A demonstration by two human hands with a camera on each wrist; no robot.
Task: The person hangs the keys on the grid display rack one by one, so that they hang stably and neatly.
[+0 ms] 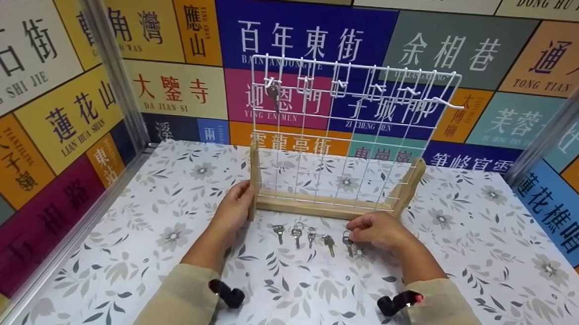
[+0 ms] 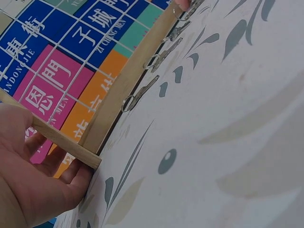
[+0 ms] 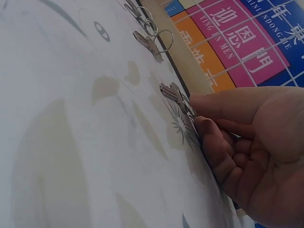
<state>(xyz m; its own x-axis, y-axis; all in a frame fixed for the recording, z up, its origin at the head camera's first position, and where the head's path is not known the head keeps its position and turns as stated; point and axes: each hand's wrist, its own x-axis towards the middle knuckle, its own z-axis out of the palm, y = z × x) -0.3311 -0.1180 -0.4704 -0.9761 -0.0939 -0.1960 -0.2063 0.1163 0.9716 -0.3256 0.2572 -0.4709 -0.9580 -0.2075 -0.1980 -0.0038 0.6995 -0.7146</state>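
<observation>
A white wire grid rack point(image 1: 350, 136) stands in a wooden base point(image 1: 317, 207) on the table. My left hand point(image 1: 235, 206) holds the base's left wooden upright point(image 2: 66, 145), thumb on one side and fingers on the other. With thumb and index finger, my right hand point(image 1: 377, 230) pinches the ring of a key point(image 3: 173, 95), the rightmost in a row before the base. To its left lie several more keys, among them a brass-toned key point(image 1: 329, 245) and a silver key point(image 1: 279, 233). Another key point(image 1: 273, 96) hangs from the grid's leftmost hook.
More white hooks point(image 1: 376, 90) run along the grid's upper part, and one long prong point(image 1: 446, 103) juts out at the right. A leaf-patterned cloth point(image 1: 292, 291) covers the table. Behind stand printed panels point(image 1: 174, 87) with clear corner posts point(image 1: 121, 64).
</observation>
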